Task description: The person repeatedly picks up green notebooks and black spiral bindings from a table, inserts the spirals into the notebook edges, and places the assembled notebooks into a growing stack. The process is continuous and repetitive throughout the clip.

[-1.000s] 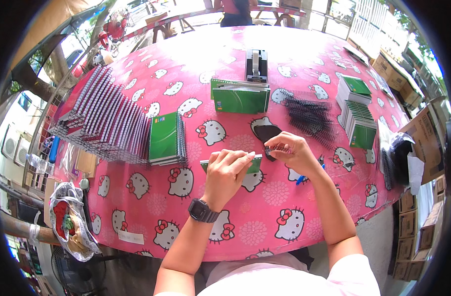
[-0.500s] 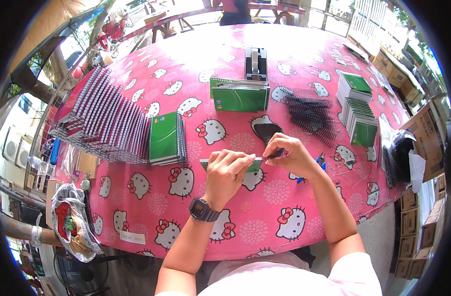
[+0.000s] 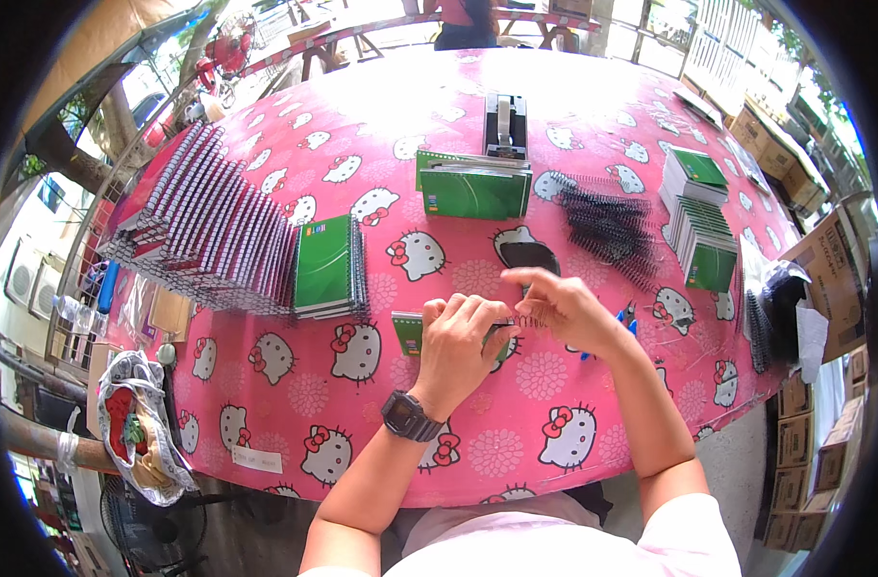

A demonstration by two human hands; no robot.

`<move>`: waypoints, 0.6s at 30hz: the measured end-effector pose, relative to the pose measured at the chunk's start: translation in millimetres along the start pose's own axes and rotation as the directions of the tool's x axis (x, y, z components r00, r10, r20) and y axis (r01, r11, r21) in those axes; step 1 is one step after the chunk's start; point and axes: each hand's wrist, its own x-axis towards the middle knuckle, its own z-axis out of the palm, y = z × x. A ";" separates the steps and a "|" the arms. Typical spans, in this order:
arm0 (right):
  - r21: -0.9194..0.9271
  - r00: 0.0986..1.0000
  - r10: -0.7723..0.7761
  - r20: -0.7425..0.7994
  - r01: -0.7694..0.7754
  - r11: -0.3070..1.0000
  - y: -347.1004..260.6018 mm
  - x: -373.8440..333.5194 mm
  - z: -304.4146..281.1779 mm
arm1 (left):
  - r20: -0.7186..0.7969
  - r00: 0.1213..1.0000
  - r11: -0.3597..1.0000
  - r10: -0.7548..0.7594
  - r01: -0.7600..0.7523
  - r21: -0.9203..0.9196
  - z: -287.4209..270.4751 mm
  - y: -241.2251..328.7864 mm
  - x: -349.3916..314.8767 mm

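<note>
Green notebook [image 3: 410, 332] under both hands

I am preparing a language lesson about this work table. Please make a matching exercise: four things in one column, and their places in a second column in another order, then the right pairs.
Things
1. small green-covered notebook
2. loose pile of black wire spirals
3. long fanned row of spiral-bound notebooks
4. dark metal binding tool

Places
A. far middle of the pink cartoon-cat tablecloth
B. along the person's left side
C. under the left hand
D. beyond the right hand

Pairs: 1-C, 2-D, 3-B, 4-A
</note>
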 end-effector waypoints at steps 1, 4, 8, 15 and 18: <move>-0.028 0.986 -0.119 -0.115 0.117 0.993 10.2 2.9 -2.5 | 0.021 1.000 1.000 0.001 -0.001 0.005 0.4 0.6 0.8; -0.523 0.949 -0.266 -0.171 0.141 0.840 51.6 17.1 -25.3 | 0.017 0.999 0.999 0.040 -0.040 0.001 2.8 1.6 2.0; -0.495 0.980 0.098 0.173 0.001 0.869 52.3 20.5 -33.5 | 0.049 0.997 0.995 0.054 -0.050 -0.088 -7.9 3.6 5.9; -0.529 0.988 -0.135 -0.080 0.072 0.846 60.3 25.0 0.6 | 0.130 0.988 0.996 0.082 -0.086 0.024 -15.7 -8.1 6.9; -0.396 0.988 -0.137 -0.075 0.097 0.913 52.1 26.6 -1.5 | 0.121 0.992 0.997 0.046 -0.053 0.054 -25.5 -17.5 8.1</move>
